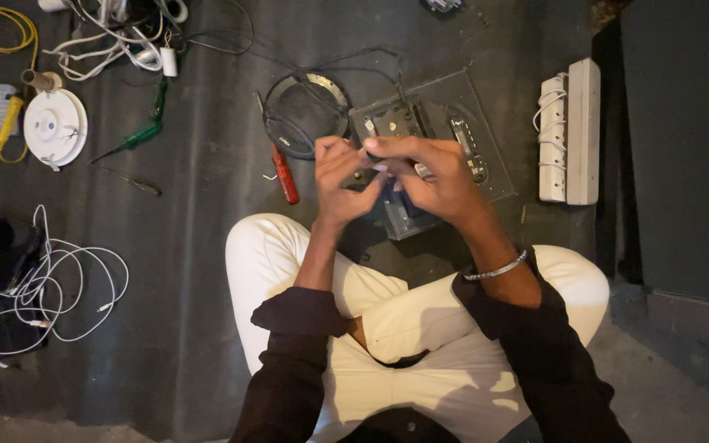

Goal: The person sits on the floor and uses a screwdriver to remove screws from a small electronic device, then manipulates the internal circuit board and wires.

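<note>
At the far left a white round fitting (pixel 55 126) and a coil of white cable (pixel 43 287) are laid on the dark floor (pixel 190 271), with a green screwdriver (pixel 129 141) and a red screwdriver (pixel 285 174) kept within reach. Above the crossed legs the left hand (pixel 340 180) and right hand (pixel 436 176) are raised together, fingertips pinched on a small part (pixel 381 168), probably for close work; what it is cannot be told. Behind, a clear plastic cover (pixel 453 135) is seen, and white power strips (pixel 569 131) lie at the right
</note>
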